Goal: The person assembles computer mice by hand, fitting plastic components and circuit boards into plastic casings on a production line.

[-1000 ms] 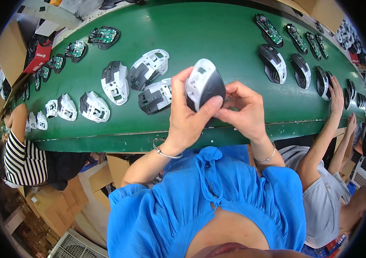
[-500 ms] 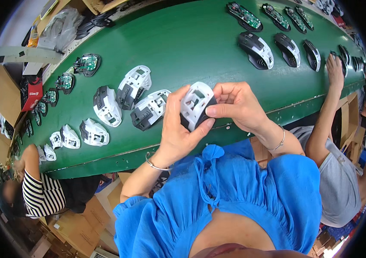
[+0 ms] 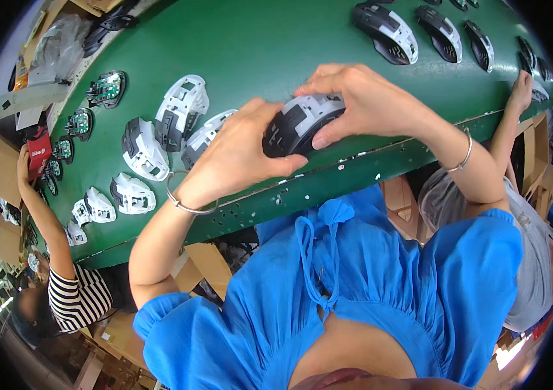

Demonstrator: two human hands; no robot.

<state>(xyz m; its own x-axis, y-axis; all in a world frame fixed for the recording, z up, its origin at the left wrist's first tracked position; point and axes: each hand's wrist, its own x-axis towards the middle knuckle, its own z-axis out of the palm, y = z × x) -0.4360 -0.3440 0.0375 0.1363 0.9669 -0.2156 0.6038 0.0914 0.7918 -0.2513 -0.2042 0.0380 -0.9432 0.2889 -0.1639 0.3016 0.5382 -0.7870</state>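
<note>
Both my hands grip one black-and-white computer mouse just above the near edge of the green conveyor belt. My left hand cups its left side with the thumb under it. My right hand lies over its top and right side, thumb against the shell. A thin bracelet sits on each wrist.
Several white-and-black mouse shells lie on the belt to the left, with green circuit boards beyond them. Finished mice lie at the far right. A person in a striped top reaches in at left; another person's arm reaches in at right.
The mouse has come down from in front of me to just above the belt's near edge, and both hands now cover more of it. The view has shifted closer to the belt.
</note>
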